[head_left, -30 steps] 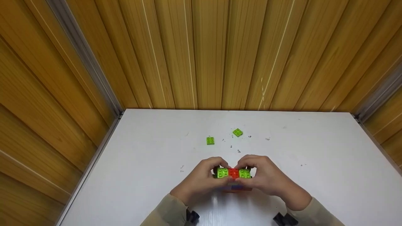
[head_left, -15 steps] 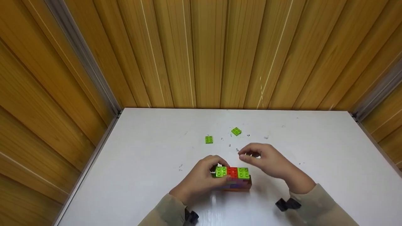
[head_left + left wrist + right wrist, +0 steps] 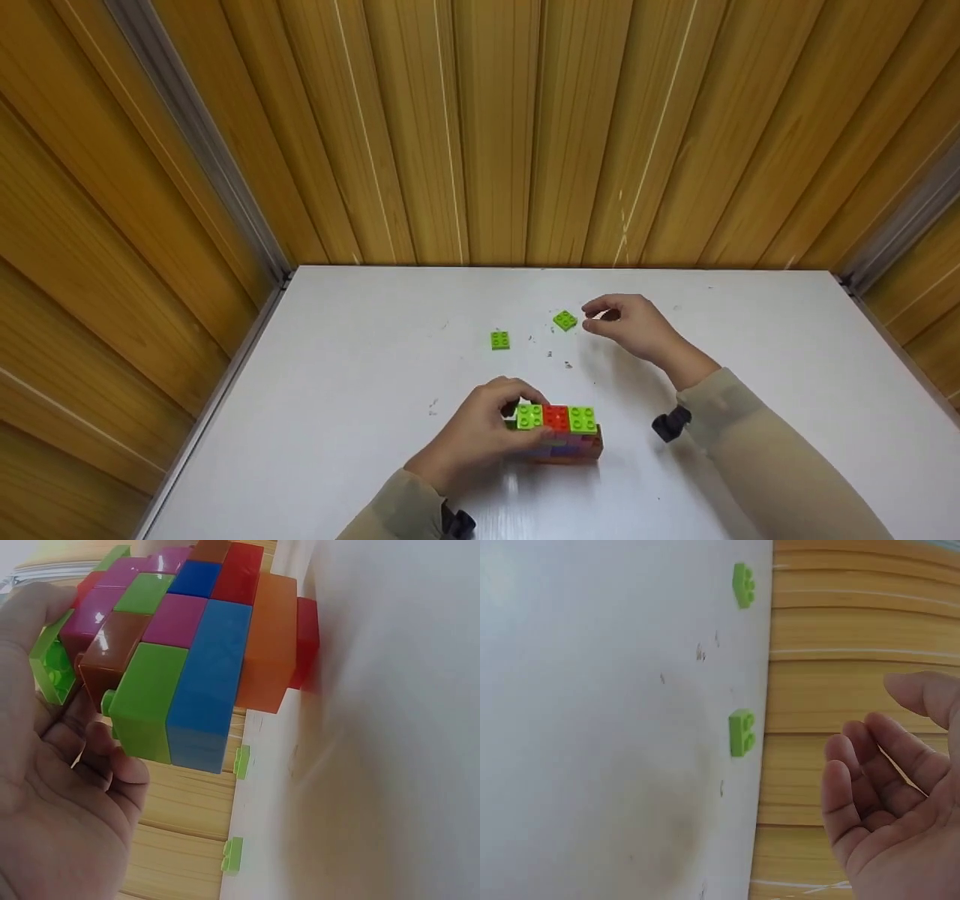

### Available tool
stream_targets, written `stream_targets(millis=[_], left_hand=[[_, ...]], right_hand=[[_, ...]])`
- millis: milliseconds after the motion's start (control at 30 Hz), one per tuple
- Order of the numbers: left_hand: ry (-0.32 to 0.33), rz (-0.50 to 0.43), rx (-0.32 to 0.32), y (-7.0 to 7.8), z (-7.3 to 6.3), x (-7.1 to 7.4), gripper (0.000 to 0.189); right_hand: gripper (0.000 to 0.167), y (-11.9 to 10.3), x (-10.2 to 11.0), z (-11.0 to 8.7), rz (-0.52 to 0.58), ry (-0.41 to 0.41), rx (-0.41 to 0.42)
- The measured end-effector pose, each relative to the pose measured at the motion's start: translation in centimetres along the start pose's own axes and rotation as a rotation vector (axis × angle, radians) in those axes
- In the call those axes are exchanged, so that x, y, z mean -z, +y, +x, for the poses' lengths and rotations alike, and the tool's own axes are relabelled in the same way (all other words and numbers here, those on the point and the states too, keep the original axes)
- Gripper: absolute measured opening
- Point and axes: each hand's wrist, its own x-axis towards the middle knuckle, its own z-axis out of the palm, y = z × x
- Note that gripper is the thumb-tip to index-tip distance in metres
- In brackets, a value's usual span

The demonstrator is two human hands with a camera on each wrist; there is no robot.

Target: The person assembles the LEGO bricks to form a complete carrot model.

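My left hand (image 3: pixel 484 424) grips the left end of a stack of building bricks (image 3: pixel 574 442), thumb in front and fingers behind. Two green bricks with a red one between them form its top row. In the left wrist view the side of the stack (image 3: pixel 169 622) shows green, blue, orange, brown, magenta and red bricks. My right hand (image 3: pixel 630 322) hovers just right of a loose green brick (image 3: pixel 565 320), thumb and fingers apart with nothing between them. In the right wrist view this green brick (image 3: pixel 741 733) lies studs up, off the fingertips.
A second loose green brick (image 3: pixel 500 340) lies to the left on the white table (image 3: pixel 360 390). Small dark marks dot the tabletop around the loose bricks. Wood-patterned panels (image 3: pixel 495 135) rise behind the table's back edge and at both sides.
My right hand has left the top of the stack and moved forward and right to beside the farther loose green brick. The left hand has stayed on the stack.
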Motion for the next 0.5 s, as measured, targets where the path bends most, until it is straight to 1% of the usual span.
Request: stream_targets(millis=[100,233,400,500], left_hand=[[-0.002,0.001,0.009,0.0,0.0,0.0,0.023],[-0.002,0.005,0.009,0.1,0.0,0.0,0.023],[-0.010,-0.015,0.037,0.2,0.0,0.1,0.023],[-0.009,-0.012,0.043,0.2,0.0,0.2,0.023]], right_hand=[[0.042,0.4,-0.1,1.3,-0.025,-0.008,-0.035],[0.044,0.8,-0.4,2.9,-0.047,-0.022,-0.058],[0.047,1.3,-0.7,4.5,-0.041,-0.039,-0.071],[0.048,1.6,-1.1,5.3,-0.063,-0.071,-0.090]])
